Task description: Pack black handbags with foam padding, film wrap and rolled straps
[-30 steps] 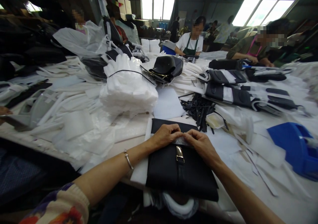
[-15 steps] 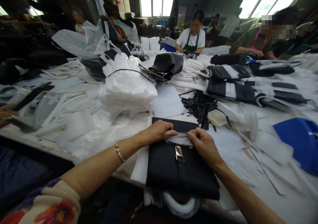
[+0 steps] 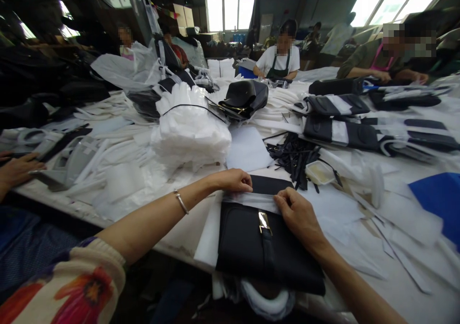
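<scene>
1. On the near edge of the table (image 3: 194,216), a black bag (image 3: 237,240) is laid flat, with a white foam sheet (image 3: 206,242) showing along its left side and a white-wrapped handle (image 3: 268,307) below its near end
2. Across the bag, just beyond the gold buckle (image 3: 264,221), a translucent strip (image 3: 260,201) is stretched
3. By the right hand (image 3: 296,211), the strip's right end seems to be pinched, thumb and forefinger drawn together and the other fingers curled
4. Near the strip's left end, the left hand (image 3: 235,180) is held with its fingers bent inward; blur is heavy there, so whether anything is gripped cannot be told
5. For a neat lay, the right end is best kept anchored while the strip is smoothed leftward under light, even tension, so that no pucker is trapped
6. The buckle should be left unpressed, and the bag should not be dragged over the edge
7. Beyond the bag, a white bundle (image 3: 190,142) and a heap of black straps (image 3: 291,156) are found; stray straps should be kept from under the strip
</scene>
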Available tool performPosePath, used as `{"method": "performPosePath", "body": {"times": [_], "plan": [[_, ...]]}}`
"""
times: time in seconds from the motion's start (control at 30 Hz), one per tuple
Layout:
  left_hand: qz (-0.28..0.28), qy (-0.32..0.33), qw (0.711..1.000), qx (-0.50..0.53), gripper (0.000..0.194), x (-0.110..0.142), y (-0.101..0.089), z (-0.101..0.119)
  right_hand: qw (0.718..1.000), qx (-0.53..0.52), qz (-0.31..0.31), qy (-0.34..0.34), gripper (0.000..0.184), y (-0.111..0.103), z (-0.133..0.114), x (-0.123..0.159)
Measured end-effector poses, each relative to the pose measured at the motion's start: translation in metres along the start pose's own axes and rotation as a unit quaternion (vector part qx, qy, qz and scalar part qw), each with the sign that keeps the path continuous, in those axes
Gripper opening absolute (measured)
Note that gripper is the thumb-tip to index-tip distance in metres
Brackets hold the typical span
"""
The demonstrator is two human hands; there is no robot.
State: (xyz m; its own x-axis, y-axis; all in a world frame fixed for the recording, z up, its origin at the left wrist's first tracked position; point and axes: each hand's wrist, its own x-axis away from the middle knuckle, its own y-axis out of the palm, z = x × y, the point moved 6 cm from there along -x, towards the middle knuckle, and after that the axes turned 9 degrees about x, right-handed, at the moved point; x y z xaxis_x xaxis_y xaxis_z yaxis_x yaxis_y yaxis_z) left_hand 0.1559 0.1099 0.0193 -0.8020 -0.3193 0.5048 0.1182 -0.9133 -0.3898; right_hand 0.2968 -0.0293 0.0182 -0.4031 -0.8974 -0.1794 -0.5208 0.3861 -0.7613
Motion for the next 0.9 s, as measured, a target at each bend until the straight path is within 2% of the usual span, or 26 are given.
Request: {"method": "performPosePath", "body": {"times": [0.17, 0.3, 0.53, 0.63, 0.8, 0.9], "plan": [[-0.099, -0.044, 0.994, 0.004, 0.016, -0.018, 0.006, 0.006, 1.000, 0.001, -0.002, 0.009, 0.023, 0.000, 0.001, 0.000], [-0.133, -0.026, 0.991, -0.013, 0.010, -0.023, 0.011, 0.010, 1.000, -0.001, 0.004, 0.007, 0.023, -0.001, 0.000, 0.000], [-0.126, 0.072, 0.989, -0.030, 0.012, -0.007, 0.005, 0.003, 0.995, 0.037, 0.061, -0.069, 0.021, -0.004, -0.008, 0.004], [-0.136, 0.077, 0.987, -0.024, 0.014, -0.006, 0.005, 0.000, 0.995, 0.075, 0.036, -0.062, 0.020, -0.001, -0.003, -0.003], [-0.124, 0.050, 0.991, -0.018, 0.014, -0.010, 0.005, -0.001, 0.993, 0.094, -0.048, -0.045, 0.023, 0.006, 0.009, -0.020], [-0.103, 0.043, 0.994, -0.019, 0.014, -0.011, 0.005, -0.001, 0.994, 0.072, -0.046, -0.062, 0.025, 0.004, 0.010, -0.024]]}}
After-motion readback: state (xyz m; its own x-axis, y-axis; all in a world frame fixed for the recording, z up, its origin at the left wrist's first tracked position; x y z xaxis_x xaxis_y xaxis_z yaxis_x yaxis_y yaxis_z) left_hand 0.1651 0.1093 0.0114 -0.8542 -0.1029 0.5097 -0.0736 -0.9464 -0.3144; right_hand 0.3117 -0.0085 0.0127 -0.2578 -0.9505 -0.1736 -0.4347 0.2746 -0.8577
